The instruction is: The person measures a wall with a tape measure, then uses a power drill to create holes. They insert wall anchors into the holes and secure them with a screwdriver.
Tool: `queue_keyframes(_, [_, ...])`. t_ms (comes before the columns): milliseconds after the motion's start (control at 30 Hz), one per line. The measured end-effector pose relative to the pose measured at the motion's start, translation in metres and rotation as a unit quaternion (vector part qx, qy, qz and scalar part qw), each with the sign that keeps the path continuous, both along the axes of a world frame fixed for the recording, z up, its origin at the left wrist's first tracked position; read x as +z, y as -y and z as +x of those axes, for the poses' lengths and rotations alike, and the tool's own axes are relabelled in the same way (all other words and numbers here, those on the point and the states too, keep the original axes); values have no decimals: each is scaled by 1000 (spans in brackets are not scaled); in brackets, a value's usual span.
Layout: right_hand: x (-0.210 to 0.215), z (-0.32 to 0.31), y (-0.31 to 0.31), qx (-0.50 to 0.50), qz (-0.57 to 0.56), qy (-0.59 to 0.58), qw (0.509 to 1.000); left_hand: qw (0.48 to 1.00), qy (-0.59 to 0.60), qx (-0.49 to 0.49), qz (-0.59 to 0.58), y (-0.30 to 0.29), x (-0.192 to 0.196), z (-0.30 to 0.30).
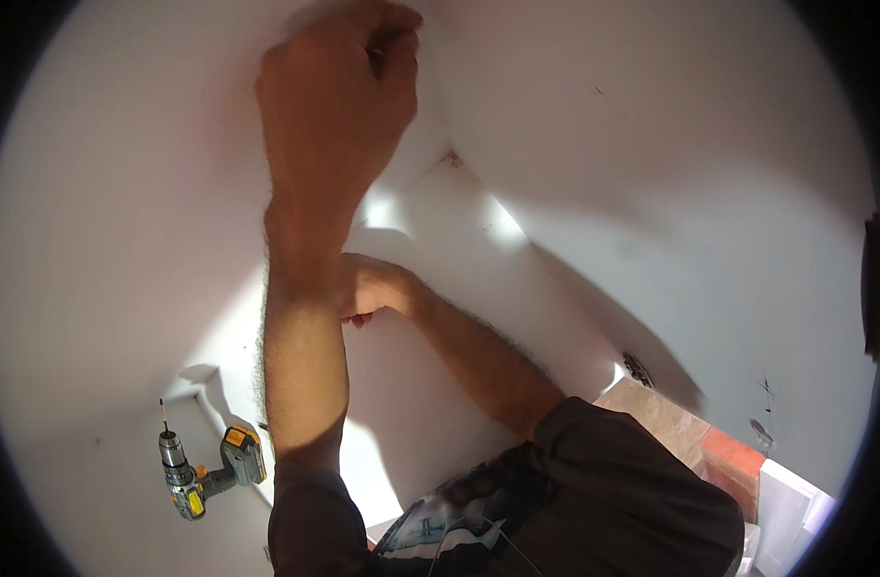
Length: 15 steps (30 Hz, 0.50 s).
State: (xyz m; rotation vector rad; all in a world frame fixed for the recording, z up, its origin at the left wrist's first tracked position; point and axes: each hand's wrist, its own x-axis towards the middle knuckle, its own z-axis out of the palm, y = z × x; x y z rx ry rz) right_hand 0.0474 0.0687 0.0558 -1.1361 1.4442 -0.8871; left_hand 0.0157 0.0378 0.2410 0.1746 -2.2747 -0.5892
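Observation:
My left hand (339, 91) is raised high against the white panels, its thumb and fingers curled together at the top edge of the view. Whatever they pinch, if anything, is hidden. Lower down, my right hand (375, 287) reaches across behind my left forearm. Only the back of it and a few curled fingertips show, so its grip is out of sight. A grey and yellow cordless drill (204, 476) with a thin bit pointing up lies on a white surface at the lower left, apart from both hands.
White panels (594, 202) surround me and meet in a corner (451, 159) with a brownish mark. A dark round fitting (638, 369) sits low on the right panel. Beyond its edge are an orange-red block (731, 454) and a white board (784, 505). A dark object (873, 287) stands at the right rim.

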Motion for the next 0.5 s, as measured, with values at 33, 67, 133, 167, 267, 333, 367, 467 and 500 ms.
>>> queue_keyframes(33, [1, 2, -1, -1, -11, 11, 1000, 1000, 19, 8, -17, 4, -10, 4])
queue_keyframes(67, [4, 0, -4, 1, -5, 1, 1000, 996, 86, 5, -27, 5, -23, 6])
queue_keyframes(133, [8, -7, -11, -1, 9, -21, 1000, 975, 216, -9, -47, 2, -54, 7])
queue_keyframes(167, [-4, -1, -4, 4, -12, -11, 1000, 965, 257, -10, -47, 8, -72, 5])
queue_keyframes(267, [-60, 11, 23, -14, -44, 77, 996, 951, 287, -19, -116, 15, -128, -7])
queue_keyframes(333, [-71, 18, 31, -54, -36, 211, 975, 945, 288, -31, -153, 19, -153, -15])
queue_keyframes(367, [-75, 17, 31, -78, -31, 274, 958, 943, 291, -47, -154, 18, -161, -23])
queue_keyframes(467, [-81, 13, 29, -141, -20, 439, 887, 922, 325, -48, -204, 16, -172, -38])
queue_keyframes(500, [-81, 12, 29, -145, -21, 455, 878, 912, 339, -39, -229, 15, -173, -41])
